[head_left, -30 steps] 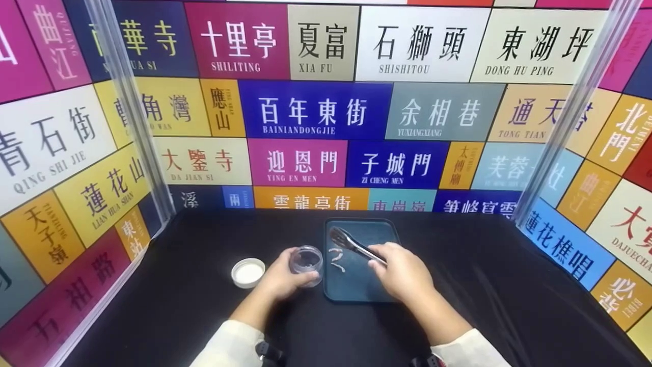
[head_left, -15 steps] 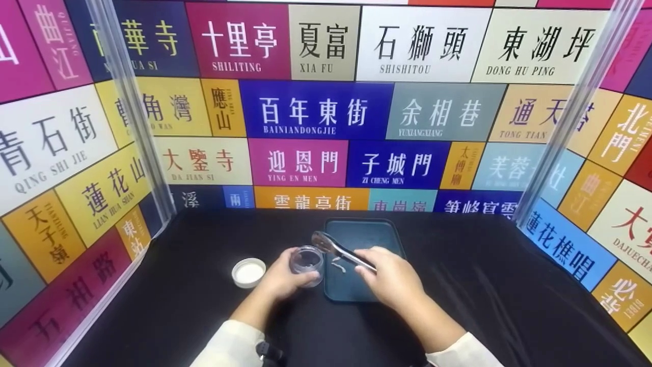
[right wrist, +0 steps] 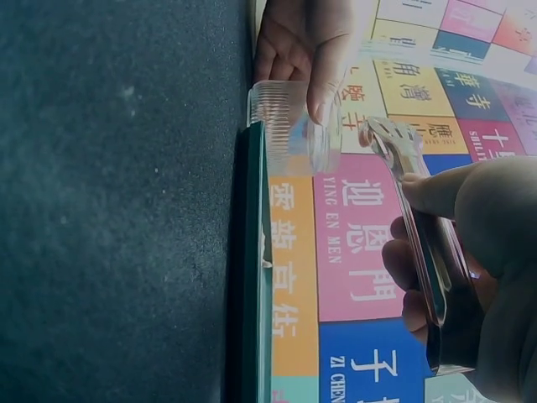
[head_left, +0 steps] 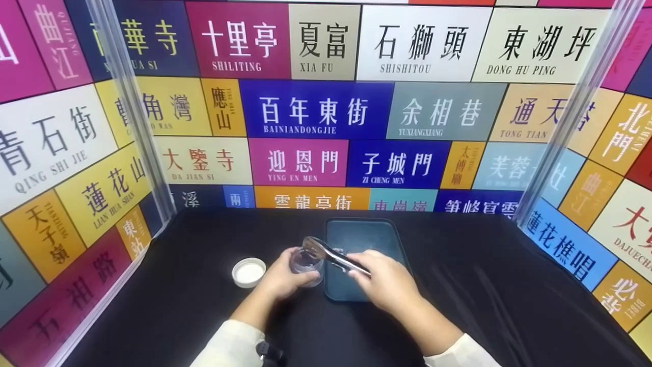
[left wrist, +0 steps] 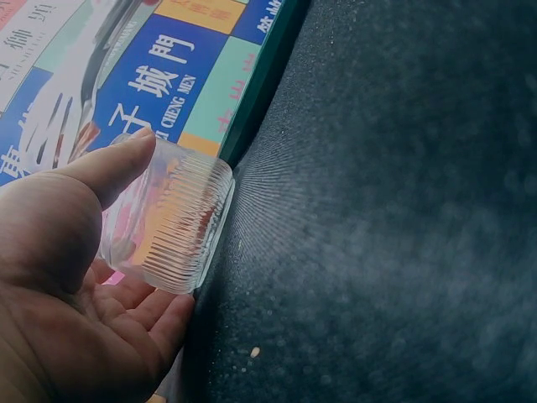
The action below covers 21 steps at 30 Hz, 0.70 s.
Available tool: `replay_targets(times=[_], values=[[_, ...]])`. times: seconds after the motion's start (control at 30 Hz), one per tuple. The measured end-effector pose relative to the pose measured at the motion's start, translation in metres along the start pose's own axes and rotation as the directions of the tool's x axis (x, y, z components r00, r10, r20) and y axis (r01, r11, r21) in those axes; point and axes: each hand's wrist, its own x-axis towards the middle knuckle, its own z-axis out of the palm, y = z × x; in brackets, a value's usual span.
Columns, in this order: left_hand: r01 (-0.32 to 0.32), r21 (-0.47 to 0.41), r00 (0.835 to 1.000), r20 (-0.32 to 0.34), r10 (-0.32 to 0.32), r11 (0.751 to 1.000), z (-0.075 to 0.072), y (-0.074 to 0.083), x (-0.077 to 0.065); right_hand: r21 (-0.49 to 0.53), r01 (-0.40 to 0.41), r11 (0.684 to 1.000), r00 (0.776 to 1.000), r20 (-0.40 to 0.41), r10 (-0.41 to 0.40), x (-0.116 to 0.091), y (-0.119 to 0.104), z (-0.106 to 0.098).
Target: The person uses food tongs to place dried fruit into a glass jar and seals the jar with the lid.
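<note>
My left hand [head_left: 282, 278] grips a clear, ribbed jar [left wrist: 189, 218], thumb on the near side and fingers around the other. Its open mouth faces up, beside the tray's left edge. My right hand [head_left: 384, 280] holds metal tongs [right wrist: 419, 227], with the thumb on one arm and curled fingers on the other. In the head view, the tongs' head lies over the jar mouth. Whether anything is between the tong tips cannot be made out. Under the tongs, bits of a small pale curled piece [head_left: 338, 250] show on the dark teal tray [head_left: 364, 233].
A white round lid [head_left: 249, 272] lies on the black cloth [head_left: 193, 295], left of my left hand. Panels printed with place names [head_left: 316, 109] stand behind and at both sides, with clear strips [head_left: 135, 107] at the corners.
My right hand has moved left with the tongs, from above the tray to over the jar mouth. One pale piece near the tray's left side has left its spot. My left hand and the jar stay put.
</note>
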Motion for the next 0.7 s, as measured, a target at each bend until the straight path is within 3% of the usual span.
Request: replay_targets(times=[0.7], values=[[0.008,-0.023,1.000,0.007,-0.008,1.000,-0.0008,0.0015,-0.0004,0.001,-0.114,0.993,0.993,0.032,0.114,0.0042,0.0085,0.0011]])
